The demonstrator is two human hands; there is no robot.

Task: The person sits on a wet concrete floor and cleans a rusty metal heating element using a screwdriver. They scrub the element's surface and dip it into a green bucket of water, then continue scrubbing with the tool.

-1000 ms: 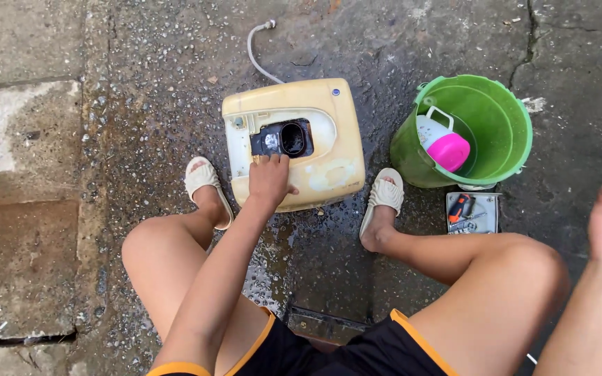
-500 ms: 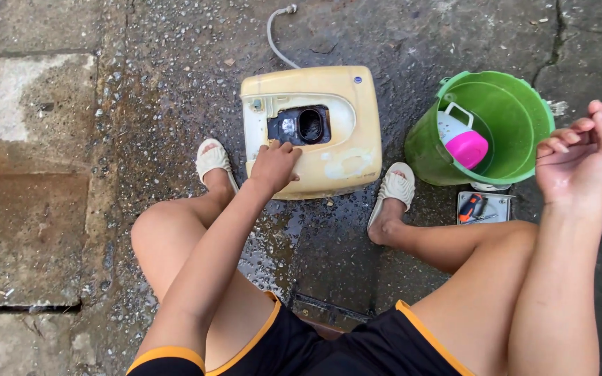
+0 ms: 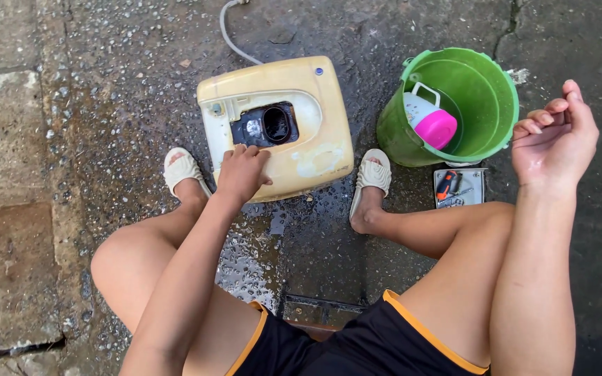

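A yellowed plastic appliance casing [image 3: 315, 146] lies flat on the wet concrete between my feet, with a dark round opening [image 3: 267, 125] in its middle and a grey hose [image 3: 229, 38] leading away from its top. My left hand [image 3: 242, 173] rests on the casing's near edge, just below the opening, fingers curled on the plastic. My right hand [image 3: 552, 143] is raised above my right knee, wet, fingers loosely bent, holding nothing. It hovers beside a green bucket [image 3: 482, 80].
Inside the green bucket sits a white dipper with a pink part [image 3: 433, 125]. A small open case with red-handled tools [image 3: 458, 186] lies by my right foot. A dark frame [image 3: 318, 306] lies between my legs. Concrete slabs run along the left.
My right hand has risen further into view beside the bucket. My left hand stays on the casing's near edge. The camera has shifted, so the casing sits more central.
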